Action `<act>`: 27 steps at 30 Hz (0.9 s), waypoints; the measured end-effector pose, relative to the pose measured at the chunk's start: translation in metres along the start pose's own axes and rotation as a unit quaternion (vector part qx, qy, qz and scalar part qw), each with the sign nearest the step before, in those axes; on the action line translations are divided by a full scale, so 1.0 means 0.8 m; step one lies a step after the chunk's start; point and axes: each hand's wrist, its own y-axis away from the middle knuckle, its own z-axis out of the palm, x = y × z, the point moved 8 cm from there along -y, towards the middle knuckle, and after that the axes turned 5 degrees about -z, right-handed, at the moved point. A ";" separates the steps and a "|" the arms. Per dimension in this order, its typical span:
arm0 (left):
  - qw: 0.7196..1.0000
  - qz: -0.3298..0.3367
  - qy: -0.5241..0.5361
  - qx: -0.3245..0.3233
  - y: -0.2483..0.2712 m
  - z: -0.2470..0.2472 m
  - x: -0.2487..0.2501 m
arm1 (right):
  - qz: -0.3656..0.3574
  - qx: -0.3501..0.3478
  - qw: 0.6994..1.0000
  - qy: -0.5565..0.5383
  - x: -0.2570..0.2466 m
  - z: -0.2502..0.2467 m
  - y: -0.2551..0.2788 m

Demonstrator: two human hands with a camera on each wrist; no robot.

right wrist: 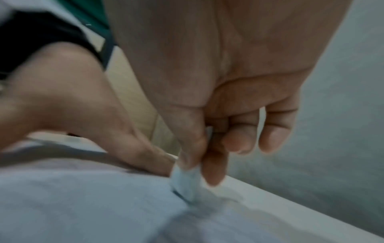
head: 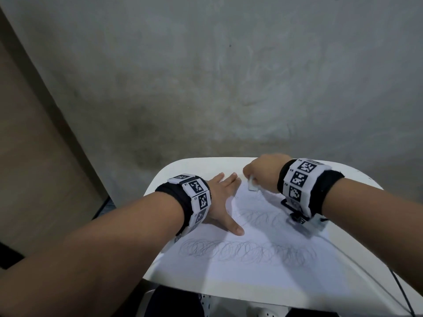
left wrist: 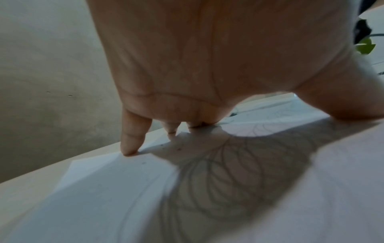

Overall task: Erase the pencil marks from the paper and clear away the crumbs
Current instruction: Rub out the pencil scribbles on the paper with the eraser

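A white sheet of paper (head: 251, 275) lies on a small white table (head: 357, 266). Looping pencil scribbles (head: 242, 250) run across its middle, and a fainter row (head: 258, 217) sits farther back. My left hand (head: 225, 200) lies flat with fingers spread on the paper's far left part, pressing it down; its fingertips (left wrist: 129, 150) touch the sheet (left wrist: 108, 189). My right hand (head: 261, 172) pinches a small white eraser (head: 252, 185) between thumb and forefinger at the paper's far edge. In the right wrist view the eraser (right wrist: 186, 184) touches the paper (right wrist: 83, 197).
The table's far edge (head: 206, 159) meets a grey concrete floor (head: 206, 76). A wooden panel (head: 29, 156) stands at the left. A thin black cable (head: 398, 287) trails over the table's right side. Dark clothing shows below the near edge.
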 end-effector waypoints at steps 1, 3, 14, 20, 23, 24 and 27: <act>1.000 -0.001 0.005 0.000 0.000 0.000 0.000 | -0.011 0.003 1.000 0.006 -0.009 0.002 0.000; 1.000 -0.001 0.009 0.000 0.001 -0.001 0.001 | -0.054 -0.015 0.998 -0.028 -0.032 0.013 0.000; 1.000 0.001 0.002 -0.005 0.005 -0.002 0.004 | -0.003 -0.022 0.994 -0.103 0.001 0.015 -0.002; 1.000 0.008 0.013 -0.002 0.007 -0.003 0.005 | -0.046 -0.015 0.998 -0.049 -0.021 0.022 0.000; 1.000 -0.004 -0.005 -0.008 0.005 -0.002 0.003 | 0.027 -0.020 0.997 -0.068 0.020 0.012 0.003; 1.000 -0.007 -0.006 -0.008 0.006 -0.002 0.002 | 0.041 -0.014 0.998 -0.050 0.028 0.012 0.005; 1.000 0.005 -0.011 0.000 0.008 -0.004 0.007 | -0.014 0.008 0.999 -0.044 -0.005 0.020 0.006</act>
